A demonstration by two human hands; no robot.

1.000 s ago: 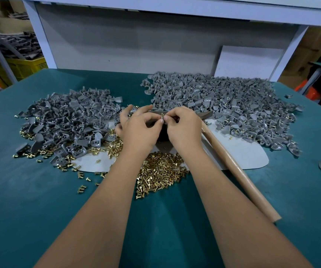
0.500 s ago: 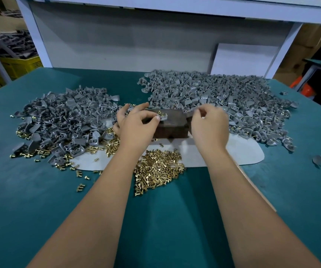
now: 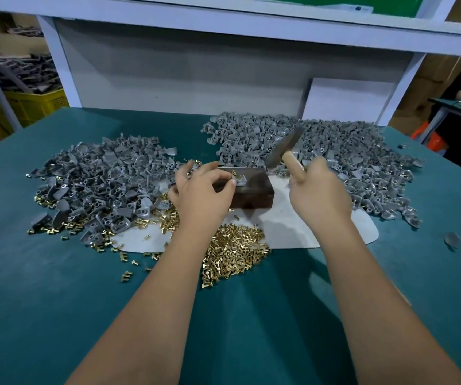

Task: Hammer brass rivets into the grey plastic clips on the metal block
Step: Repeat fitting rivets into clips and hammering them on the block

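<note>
A dark metal block point(image 3: 254, 190) sits on a white mat point(image 3: 293, 232) in the middle of the green table. On its top lies a grey plastic clip point(image 3: 239, 181) with a brass rivet standing in it. My left hand point(image 3: 201, 190) pinches that clip at the block's left end. My right hand point(image 3: 321, 190) grips the wooden handle of a hammer point(image 3: 283, 148), whose metal head is raised above and behind the block's right side. A heap of loose brass rivets point(image 3: 232, 251) lies in front of the block.
A pile of grey clips point(image 3: 98, 176) covers the left of the table, with rivets scattered along its edge. A larger pile of clips point(image 3: 334, 151) lies behind and to the right. A white shelf frame point(image 3: 223, 23) stands at the back. One clip point(image 3: 452, 240) lies alone at far right.
My hands were together over the block; the right hand has moved away, taken the hammer by its handle and lifted it. The left hand stays holding the clip on the block.
</note>
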